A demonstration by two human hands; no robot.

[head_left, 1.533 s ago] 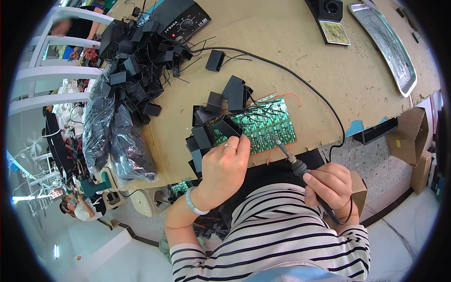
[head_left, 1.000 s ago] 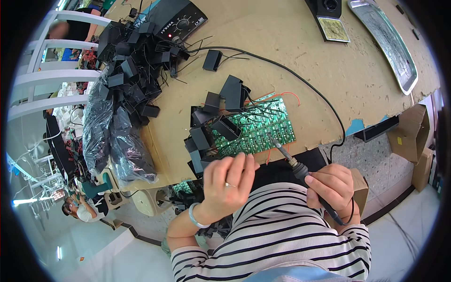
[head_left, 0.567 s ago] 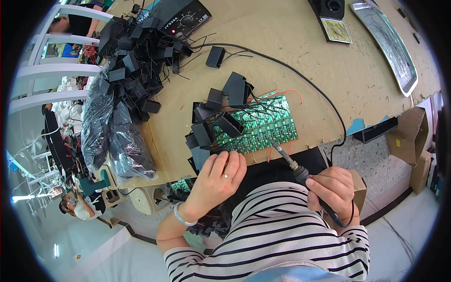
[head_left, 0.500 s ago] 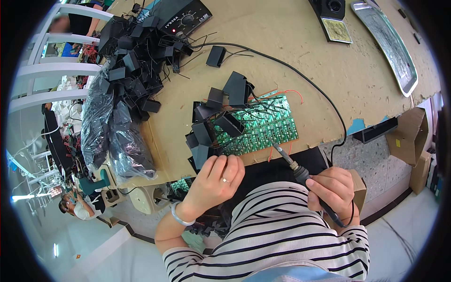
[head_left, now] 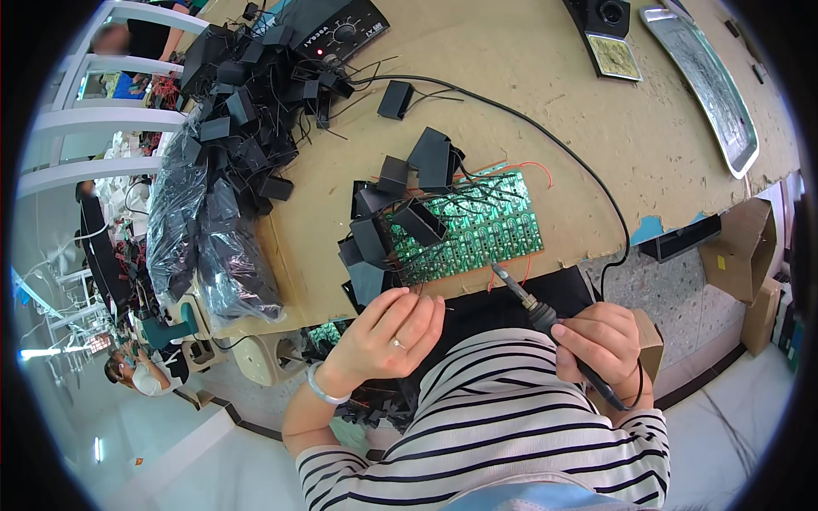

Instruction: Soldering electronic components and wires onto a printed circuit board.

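Observation:
My right hand grips a soldering iron by its dark handle. The iron's metal tip points up and left, by the near edge of a green circuit board panel. My left hand is closed at the panel's near left corner, fingertips pinched together. A thin wire end pokes out beside its fingers; most of it is hidden. Black plastic housings with thin black wires lie over the left part of the panel. Red wires stick out along the panel's edges.
A big heap of black housings and plastic-wrapped bundles lies at left. The iron's cord loops from a black control box. An iron stand with sponge and a metal tray sit far right. Other people are beyond the railing.
My left hand has turned slightly and its fingertips have shifted a little, and a thin wire end now shows beside them. The soldering iron has hardly moved; the whole view shifts slightly.

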